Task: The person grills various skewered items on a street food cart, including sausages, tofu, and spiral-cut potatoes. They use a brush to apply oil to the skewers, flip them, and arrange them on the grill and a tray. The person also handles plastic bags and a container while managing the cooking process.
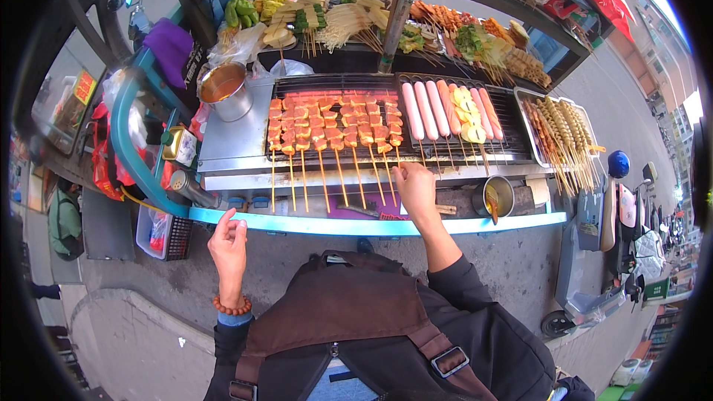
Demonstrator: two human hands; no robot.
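Observation:
A row of meat skewers lies across the glowing grill, their wooden sticks pointing towards me. My right hand is at the stick of the rightmost meat skewer, fingers bent around its lower part. My left hand is raised near the left part of the blue rail, fingers apart and holding nothing. Right of the meat, sausages and a skewer of pale yellow slices rest on a wire rack. A steel pot of reddish sauce stands on the metal plate at the left.
A steel cup with a brush stands at the right behind the blue rail. A metal tray of skewers lies at the grill's right end. An upright post rises before the food display. A scooter is parked right.

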